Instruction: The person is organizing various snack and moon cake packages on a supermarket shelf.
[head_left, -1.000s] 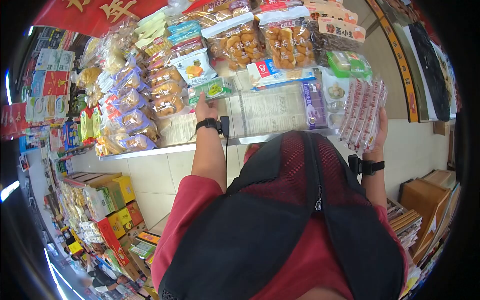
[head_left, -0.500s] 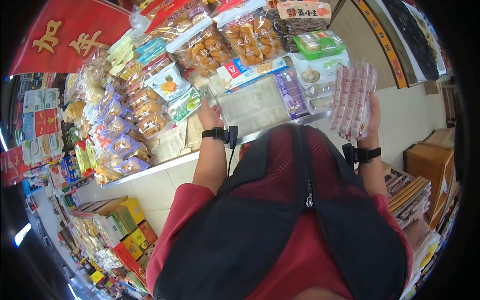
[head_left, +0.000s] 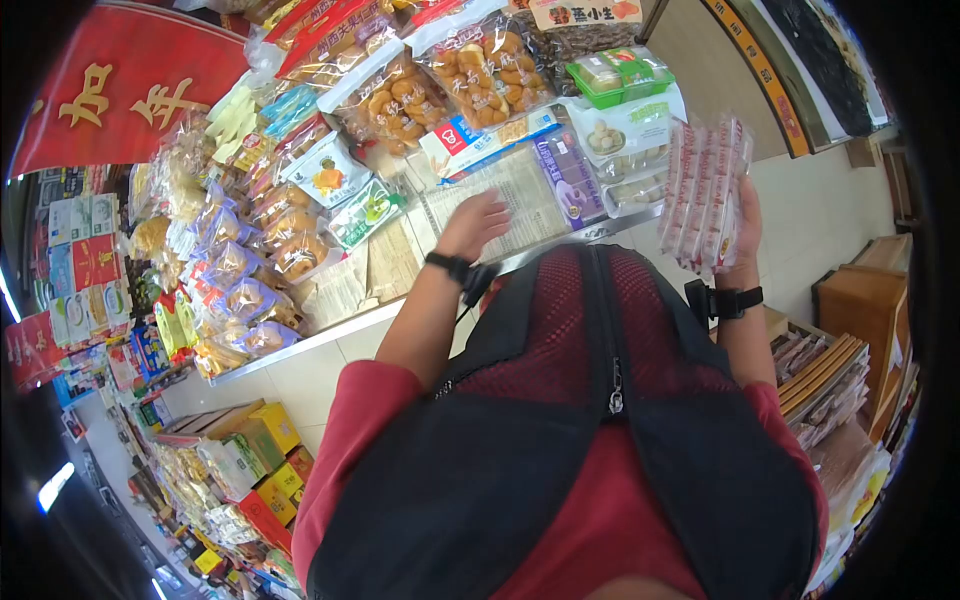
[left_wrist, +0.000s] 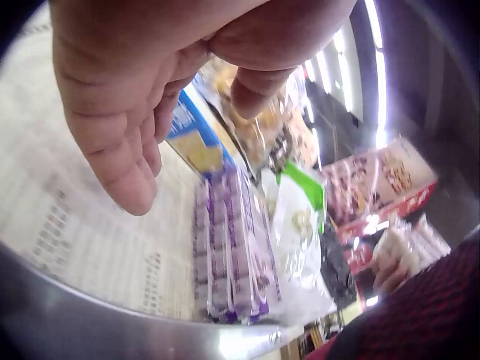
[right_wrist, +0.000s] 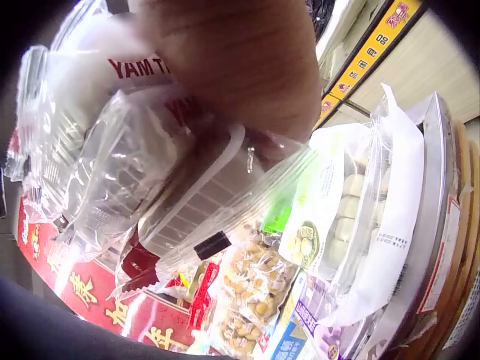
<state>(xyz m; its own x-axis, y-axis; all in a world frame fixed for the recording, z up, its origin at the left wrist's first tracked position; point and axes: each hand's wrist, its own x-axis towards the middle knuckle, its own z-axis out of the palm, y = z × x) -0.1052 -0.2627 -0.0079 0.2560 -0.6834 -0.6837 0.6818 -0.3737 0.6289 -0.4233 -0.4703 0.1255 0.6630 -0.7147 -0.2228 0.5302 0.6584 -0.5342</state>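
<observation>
My right hand (head_left: 749, 226) grips several long clear-wrapped packs with red lettering (head_left: 703, 195), held upright off the display's right end. In the right wrist view, the clear wrap and white tray of these packs (right_wrist: 187, 199) fill the space beside the fingers, and part of the word "YAM" shows. Fingers loosely extended, my left hand (head_left: 475, 228) hovers over newspaper (head_left: 515, 195) lining the display and holds nothing. To its left lies a green-and-white packet (head_left: 366, 213), below a white snack bag (head_left: 327, 170). A purple packet (left_wrist: 229, 244) lies to its right.
Bagged twisted pastries (head_left: 480, 75) and a blue-and-white packet (head_left: 490, 143) sit farther back. Purple-wrapped buns (head_left: 247, 298) line the left side. A metal edge (head_left: 300, 355) borders the display's front. Stacked boxes (head_left: 270, 425) stand on the floor at left.
My left hand shifted the green-and-white packet left beside the white snack bag, let go and moved right over the newspaper. The right hand keeps holding the wrapped packs. The head view has turned.
</observation>
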